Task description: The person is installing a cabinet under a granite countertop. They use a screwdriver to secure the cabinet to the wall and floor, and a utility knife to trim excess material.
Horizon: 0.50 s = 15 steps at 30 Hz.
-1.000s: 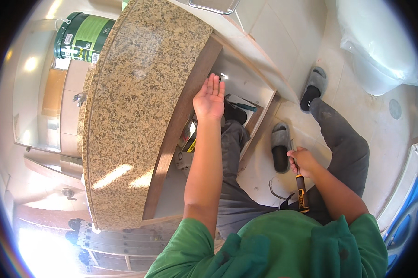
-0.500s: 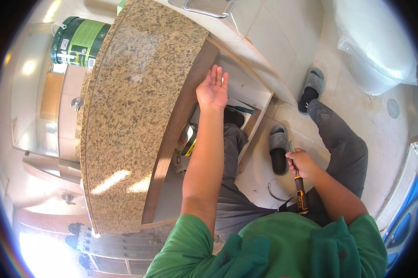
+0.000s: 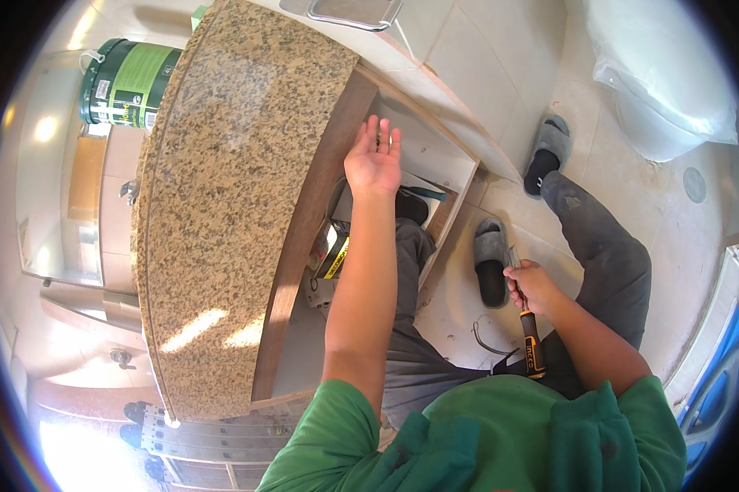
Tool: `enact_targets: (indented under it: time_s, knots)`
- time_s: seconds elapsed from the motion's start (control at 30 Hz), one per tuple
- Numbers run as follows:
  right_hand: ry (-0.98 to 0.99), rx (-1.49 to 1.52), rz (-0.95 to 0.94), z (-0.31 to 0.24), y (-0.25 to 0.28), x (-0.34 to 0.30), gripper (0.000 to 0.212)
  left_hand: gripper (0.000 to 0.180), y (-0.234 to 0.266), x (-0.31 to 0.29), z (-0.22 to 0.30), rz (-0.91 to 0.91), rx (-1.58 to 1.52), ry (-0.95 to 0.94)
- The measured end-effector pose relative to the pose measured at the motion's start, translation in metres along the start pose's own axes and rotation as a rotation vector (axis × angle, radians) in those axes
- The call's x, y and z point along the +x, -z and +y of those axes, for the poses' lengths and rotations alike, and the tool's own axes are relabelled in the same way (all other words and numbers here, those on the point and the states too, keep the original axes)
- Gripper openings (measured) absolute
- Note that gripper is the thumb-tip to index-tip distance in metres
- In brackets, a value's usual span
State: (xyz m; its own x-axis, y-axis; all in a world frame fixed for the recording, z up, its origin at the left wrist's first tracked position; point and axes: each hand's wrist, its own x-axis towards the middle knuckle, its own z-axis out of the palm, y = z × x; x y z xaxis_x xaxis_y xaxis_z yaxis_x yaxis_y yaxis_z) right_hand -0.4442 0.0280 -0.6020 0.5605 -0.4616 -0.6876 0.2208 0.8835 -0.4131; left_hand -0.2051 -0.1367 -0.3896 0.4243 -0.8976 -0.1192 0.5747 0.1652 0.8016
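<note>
My left hand [image 3: 373,160] is raised with its fingers spread and nothing in it, hovering in front of the open cabinet [image 3: 435,156] beneath the speckled granite countertop [image 3: 230,189]. It is close to the brown wooden strip [image 3: 312,221] under the counter's edge. My right hand [image 3: 533,285] is lower, near my knee, closed around a tool with a black and orange handle [image 3: 532,344] that points toward my body. The tool's front end is hidden by the hand.
A green paint bucket [image 3: 127,82] stands on the counter at the far left. Two grey slippers [image 3: 491,258] are on my feet on the tiled floor. A white toilet wrapped in plastic [image 3: 664,74] is at the upper right. A yellow and black item [image 3: 332,254] lies in the cabinet.
My left hand has risen further toward the cabinet's upper part, staying spread. The right hand with the tool has hardly moved.
</note>
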Motion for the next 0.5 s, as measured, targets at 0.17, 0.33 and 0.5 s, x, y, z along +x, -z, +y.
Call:
enact_targets:
  time_s: [0.17,0.33,0.5]
  knots:
    - [0.008,0.010,0.011,0.002,0.002,0.004,0.013,0.042,0.006,-0.005,0.003,0.028,-0.017,-0.001]
    - [-0.003,0.003,0.021,0.001,0.002,0.004,0.015,0.039,0.013,-0.008,0.006,0.035,-0.008,-0.006]
    - [0.006,-0.002,0.027,0.001,0.001,0.002,0.016,0.037,0.022,-0.011,0.008,0.056,0.011,-0.018]
